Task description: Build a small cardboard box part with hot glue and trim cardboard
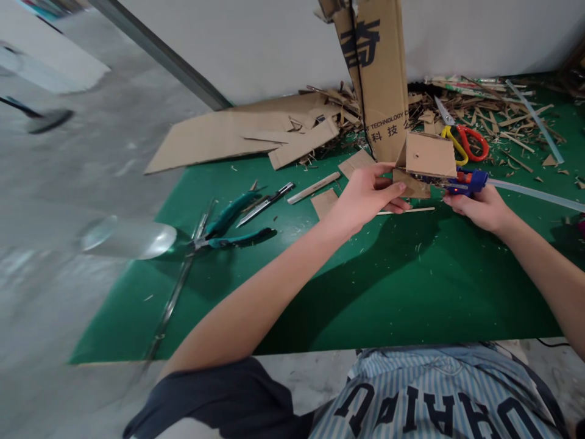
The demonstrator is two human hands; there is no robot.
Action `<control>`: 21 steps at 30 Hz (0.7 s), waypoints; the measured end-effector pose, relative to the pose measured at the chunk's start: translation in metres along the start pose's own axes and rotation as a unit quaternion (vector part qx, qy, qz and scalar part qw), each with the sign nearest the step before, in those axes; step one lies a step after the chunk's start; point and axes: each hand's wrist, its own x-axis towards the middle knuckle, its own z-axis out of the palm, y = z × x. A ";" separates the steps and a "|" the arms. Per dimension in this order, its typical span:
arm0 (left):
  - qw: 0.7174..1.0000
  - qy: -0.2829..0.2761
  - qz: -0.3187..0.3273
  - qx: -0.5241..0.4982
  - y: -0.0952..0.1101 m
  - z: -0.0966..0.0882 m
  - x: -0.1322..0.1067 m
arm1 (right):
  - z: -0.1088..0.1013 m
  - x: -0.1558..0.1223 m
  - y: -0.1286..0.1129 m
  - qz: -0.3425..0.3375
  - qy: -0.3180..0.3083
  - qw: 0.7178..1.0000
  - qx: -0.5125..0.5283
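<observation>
My left hand [372,192] pinches a small piece of cardboard [414,185] just below a square cardboard panel [429,153] with a small hole in it. Wrapped in my right hand [479,204] is a blue hot glue gun [473,182], its front end close to the cardboard piece. A long translucent glue stick [539,196] trails from the back of the gun. Behind my hands a tall printed cardboard column [384,79] stands upright. A thin wooden stick [418,210] lies just under my left fingers.
On the green tabletop [388,292] lie pliers [219,231], a utility knife [267,204], a metal ruler [171,299] and red-yellow scissors [464,140]. A clear cup-like container [132,238] is at the left edge. Cardboard sheets [219,134] and scraps [493,116] line the wall.
</observation>
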 end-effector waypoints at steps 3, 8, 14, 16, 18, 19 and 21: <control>1.000 0.009 0.004 0.001 0.001 -0.001 0.001 | 0.000 0.000 0.000 0.002 0.005 1.000 0.014; 0.999 0.033 0.010 0.016 0.003 -0.002 0.001 | -0.004 0.000 0.004 0.034 0.039 0.999 0.014; 0.999 0.025 0.018 0.030 0.003 -0.003 0.002 | -0.006 -0.001 -0.002 0.053 0.022 0.998 0.040; 0.999 0.025 0.018 0.031 0.001 -0.004 0.003 | -0.006 0.000 -0.001 0.056 0.024 0.998 0.035; 0.999 0.025 0.021 0.025 0.000 -0.004 0.004 | -0.007 0.001 0.001 0.055 0.025 0.998 0.034; 0.999 0.028 0.023 0.021 0.000 -0.004 0.004 | -0.008 0.001 0.003 0.054 0.026 0.998 0.034; 0.999 0.038 0.026 0.012 0.000 -0.005 0.004 | -0.010 0.001 0.006 0.049 0.028 0.998 0.031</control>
